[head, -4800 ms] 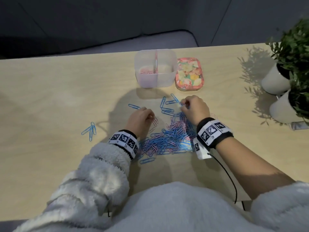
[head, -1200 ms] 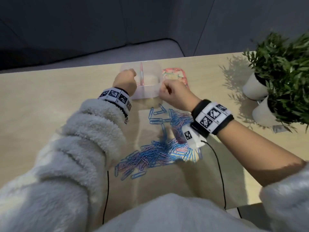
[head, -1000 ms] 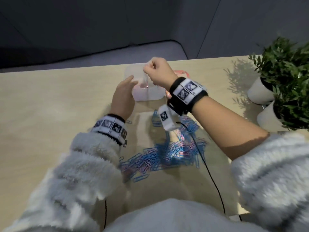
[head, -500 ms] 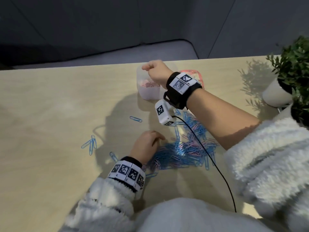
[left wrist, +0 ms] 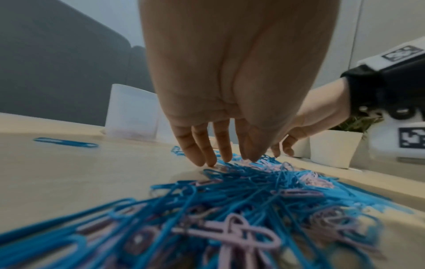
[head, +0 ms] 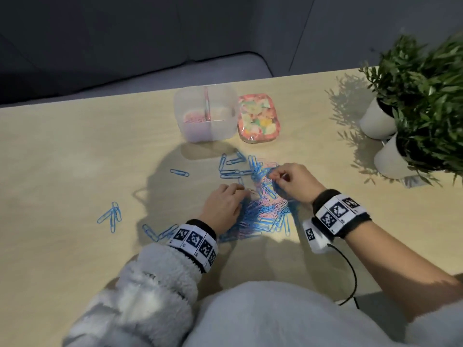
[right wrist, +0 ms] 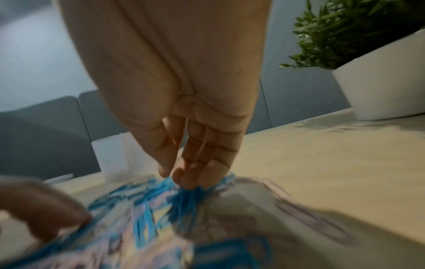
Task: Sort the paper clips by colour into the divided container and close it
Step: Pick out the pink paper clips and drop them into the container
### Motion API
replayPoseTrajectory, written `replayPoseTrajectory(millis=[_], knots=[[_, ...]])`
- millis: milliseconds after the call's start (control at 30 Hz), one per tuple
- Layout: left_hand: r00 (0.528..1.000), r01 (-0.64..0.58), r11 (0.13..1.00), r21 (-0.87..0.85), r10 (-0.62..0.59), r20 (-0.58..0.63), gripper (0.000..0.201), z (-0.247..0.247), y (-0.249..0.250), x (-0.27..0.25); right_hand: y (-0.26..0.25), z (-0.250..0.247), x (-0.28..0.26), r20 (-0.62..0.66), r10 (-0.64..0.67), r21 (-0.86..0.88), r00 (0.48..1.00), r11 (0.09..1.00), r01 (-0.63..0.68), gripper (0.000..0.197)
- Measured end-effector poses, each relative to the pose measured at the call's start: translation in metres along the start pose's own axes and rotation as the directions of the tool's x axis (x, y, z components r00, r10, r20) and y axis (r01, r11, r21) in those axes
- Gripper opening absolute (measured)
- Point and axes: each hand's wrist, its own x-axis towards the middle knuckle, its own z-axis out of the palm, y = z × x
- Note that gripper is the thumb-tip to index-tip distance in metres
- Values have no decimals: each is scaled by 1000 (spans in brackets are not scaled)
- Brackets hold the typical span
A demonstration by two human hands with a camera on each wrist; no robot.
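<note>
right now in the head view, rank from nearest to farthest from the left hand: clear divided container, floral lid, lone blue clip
1. Lone blue paper clip, ahead-left of the left hand.
2. Clear divided plastic container, farther ahead.
3. Floral-patterned lid, right of the container.

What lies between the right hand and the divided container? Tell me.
Head view: loose blue paper clips, then bare table in shadow, between the right hand and the container.

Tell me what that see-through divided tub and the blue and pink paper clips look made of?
The see-through divided tub looks like frosted, translucent plastic: the pink contents show dimly through its wall. The blue and pink paper clips look like bent wire under a smooth coloured coating, probably plastic over metal; the pictures cannot confirm the core.
</note>
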Motion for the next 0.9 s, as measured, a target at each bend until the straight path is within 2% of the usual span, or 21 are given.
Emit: replayPoseTrajectory(millis=[100, 233, 300, 400, 533, 600, 667, 800, 900], knots=[[995, 89, 987, 135, -95, 42, 38, -4, -3, 0, 12, 9, -10, -1, 17, -63, 1000, 998, -17, 25], [985, 174, 968, 182, -175, -9, 36, -10, -2, -1, 23, 2, -16, -75, 94, -92, 993, 991, -100, 25], [989, 144, 976, 164, -142, -29, 37, -11, 1, 7, 19, -4, -13, -117, 101, -143, 988, 983, -117, 24], [999, 31, 989, 144, -29, -17, 44, -14, 13, 26, 8, -8, 1, -167, 24, -163, 986, 985, -51, 25], [996, -22, 963, 269, -3, 91, 55, -17, 18, 45, -5, 0, 16, -83, -87, -224, 993, 972, 66, 23], [993, 1, 946, 323, -39, 112, 53, -16, 12, 46, -4, 5, 17, -11, -121, -294, 993, 949, 113, 20], [991, 54, 942, 331, -91, 99, 50, -17, 2, 40, 0, 6, 16, 1, -119, -314, 993, 943, 113, 14], [988, 132, 949, 286, -150, 43, 40, -25, -9, 23, 11, 7, 9, -22, -77, -195, 997, 978, 71, 4], [987, 163, 959, 231, -161, -26, 37, -28, -10, 22, 21, 7, 2, -48, 20, 127, 999, 992, -13, 29]])
